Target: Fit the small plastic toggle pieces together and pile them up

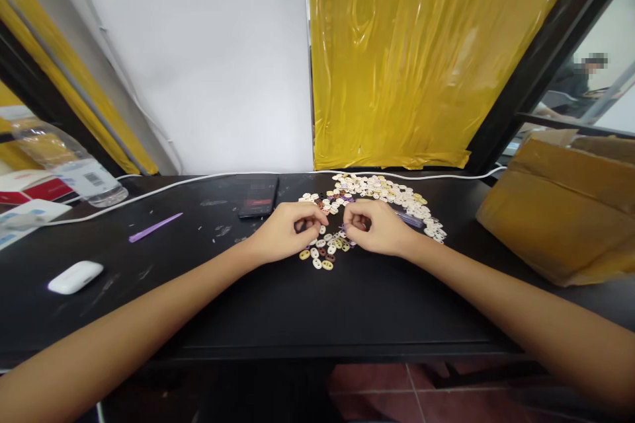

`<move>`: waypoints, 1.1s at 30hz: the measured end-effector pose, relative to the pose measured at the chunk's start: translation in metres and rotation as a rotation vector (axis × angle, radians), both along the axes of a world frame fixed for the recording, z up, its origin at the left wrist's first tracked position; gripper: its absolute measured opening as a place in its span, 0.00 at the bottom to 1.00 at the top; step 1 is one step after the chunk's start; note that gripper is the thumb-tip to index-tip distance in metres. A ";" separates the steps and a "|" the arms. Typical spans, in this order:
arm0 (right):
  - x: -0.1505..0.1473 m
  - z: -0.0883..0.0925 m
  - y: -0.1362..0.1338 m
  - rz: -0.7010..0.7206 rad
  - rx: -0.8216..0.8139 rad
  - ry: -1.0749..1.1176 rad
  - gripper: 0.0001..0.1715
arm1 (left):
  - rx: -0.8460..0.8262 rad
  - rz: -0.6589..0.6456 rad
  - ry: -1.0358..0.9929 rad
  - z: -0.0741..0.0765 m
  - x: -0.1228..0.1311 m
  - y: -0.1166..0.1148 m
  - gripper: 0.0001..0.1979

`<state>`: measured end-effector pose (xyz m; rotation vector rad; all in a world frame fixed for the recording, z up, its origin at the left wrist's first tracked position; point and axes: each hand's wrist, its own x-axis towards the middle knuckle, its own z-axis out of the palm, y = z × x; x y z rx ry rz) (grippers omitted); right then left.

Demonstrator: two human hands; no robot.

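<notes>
Small oval two-holed pieces like buttons [317, 263], in white, yellow, brown and purple, lie loose on the black table [248, 307]. A larger pile of mostly white pieces [391, 190] curves behind my right hand. My left hand [288, 230] is closed in a pinch at the left side of the small group, thumb and fingertips close together. Facing it, a little apart, my right hand [378, 228] is also curled into a pinch. Anything between the fingertips of either hand is too small or hidden to name. A dark slim tool [411, 218] lies partly behind my right hand.
Left of my hands are a black phone [258, 197], a purple pointed stick [155, 228], a white earbud case [75, 277] and a plastic bottle [84, 172]. A cardboard box [560, 211] stands at right. A white cable [198, 178] crosses the back. Another person [575, 79] sits far right.
</notes>
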<state>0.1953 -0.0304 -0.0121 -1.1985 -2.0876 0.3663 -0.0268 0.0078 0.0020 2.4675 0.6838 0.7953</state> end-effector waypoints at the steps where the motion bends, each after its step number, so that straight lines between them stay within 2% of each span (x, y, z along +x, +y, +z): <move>1: 0.003 0.000 0.002 -0.017 -0.010 -0.018 0.05 | 0.041 0.012 0.013 0.001 -0.001 0.002 0.11; 5: 0.013 0.000 0.009 -0.117 -0.018 -0.025 0.15 | 0.160 0.114 0.043 0.002 -0.008 0.011 0.13; 8: 0.014 0.001 0.009 -0.131 -0.020 -0.009 0.18 | 0.206 0.167 0.112 -0.002 -0.013 0.019 0.13; 15: 0.008 -0.001 0.005 -0.081 -0.020 -0.037 0.19 | 0.251 0.133 0.225 -0.012 -0.013 0.024 0.13; 21: 0.009 -0.001 0.005 -0.071 -0.023 -0.030 0.19 | 0.248 0.098 0.226 -0.011 -0.010 0.020 0.13; 28: 0.006 0.000 0.004 -0.070 -0.032 -0.031 0.19 | 0.292 0.061 0.240 -0.009 -0.008 0.019 0.08; 33: 0.004 0.000 0.003 -0.039 -0.035 -0.048 0.17 | 0.321 0.106 0.297 -0.008 -0.006 0.017 0.10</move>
